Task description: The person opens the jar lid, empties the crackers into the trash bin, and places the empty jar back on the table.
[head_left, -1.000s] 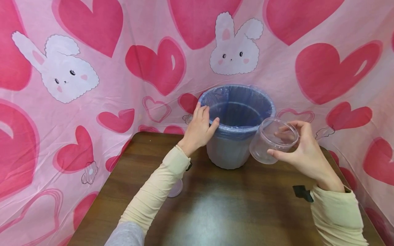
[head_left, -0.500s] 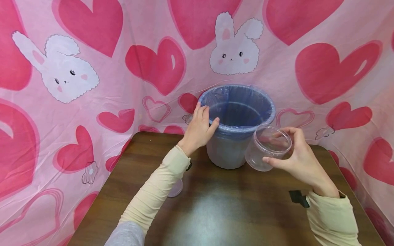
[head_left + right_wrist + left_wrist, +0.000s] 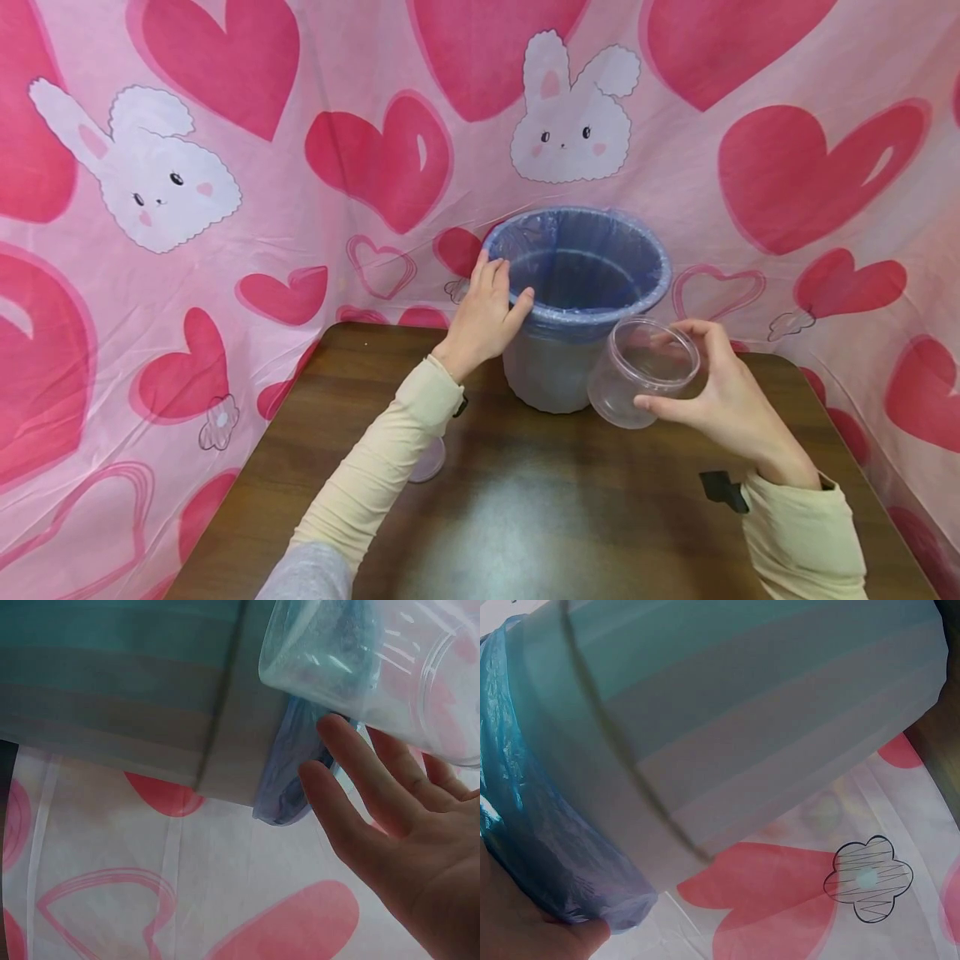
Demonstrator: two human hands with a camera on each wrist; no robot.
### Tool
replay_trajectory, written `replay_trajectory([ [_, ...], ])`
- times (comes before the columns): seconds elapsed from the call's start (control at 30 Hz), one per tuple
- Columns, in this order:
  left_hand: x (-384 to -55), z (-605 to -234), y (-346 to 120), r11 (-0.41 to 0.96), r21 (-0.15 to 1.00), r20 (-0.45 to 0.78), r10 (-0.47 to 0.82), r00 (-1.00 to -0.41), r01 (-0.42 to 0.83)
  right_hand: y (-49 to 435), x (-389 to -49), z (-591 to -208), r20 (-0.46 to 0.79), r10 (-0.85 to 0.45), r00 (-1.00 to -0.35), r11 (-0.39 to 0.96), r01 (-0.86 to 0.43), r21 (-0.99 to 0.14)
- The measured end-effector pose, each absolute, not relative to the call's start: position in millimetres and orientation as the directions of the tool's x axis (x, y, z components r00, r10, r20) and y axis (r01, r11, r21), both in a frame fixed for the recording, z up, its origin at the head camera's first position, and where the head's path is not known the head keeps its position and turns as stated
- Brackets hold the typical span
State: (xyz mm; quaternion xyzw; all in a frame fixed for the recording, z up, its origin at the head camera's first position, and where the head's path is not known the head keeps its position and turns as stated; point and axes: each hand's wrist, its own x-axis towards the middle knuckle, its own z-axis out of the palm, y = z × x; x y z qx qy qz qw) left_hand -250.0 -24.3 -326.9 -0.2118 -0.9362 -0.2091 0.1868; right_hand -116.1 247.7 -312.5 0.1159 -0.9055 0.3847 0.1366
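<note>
My left hand [image 3: 483, 321] rests on the left front of the rim of a grey bin [image 3: 551, 371] lined with a blue bag [image 3: 588, 279]. Its fingers look fairly straight, and in the left wrist view part of the hand [image 3: 532, 922] touches the bag's outer fold. My right hand [image 3: 723, 396] holds a clear plastic jar [image 3: 626, 387] between thumb and fingers, its mouth uncovered and tilted up toward the hand. The jar hangs just right of the bin, and whether they touch I cannot tell. No contents show in it.
A pale round disc [image 3: 429, 461], perhaps a lid, lies on the brown wooden table [image 3: 525, 517], partly hidden behind the left forearm. Pink cloth with hearts and rabbits [image 3: 390, 50] hangs behind the table and along its sides.
The right hand has carried the jar lower and slightly left, along the bin's right side. My left hand and the bin stay put.
</note>
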Motion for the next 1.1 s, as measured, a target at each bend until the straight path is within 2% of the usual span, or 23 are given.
replay_trajectory([
  [0.33, -251, -328, -24, 0.825, 0.307, 0.442, 0.318, -0.839, 0.474, 245, -118, -323, 0.360, -0.151, -0.921, 0.647, -0.367, -0.668],
  [0.57, -252, -328, -24, 0.827, 0.301, 0.443, 0.319, -0.838, 0.474, 234, -109, -310, 0.354, -0.183, -0.917, 0.615, -0.388, -0.687],
  [0.77, -252, -328, -24, 0.826, 0.305, 0.442, 0.318, -0.839, 0.474, 229, -103, -304, 0.335, -0.198, -0.921, 0.605, -0.384, -0.698],
  [1.1, -251, -327, -24, 0.824, 0.302, 0.448, 0.321, -0.835, 0.479, 226, -104, -315, 0.301, -0.216, -0.929, 0.593, -0.370, -0.715],
])
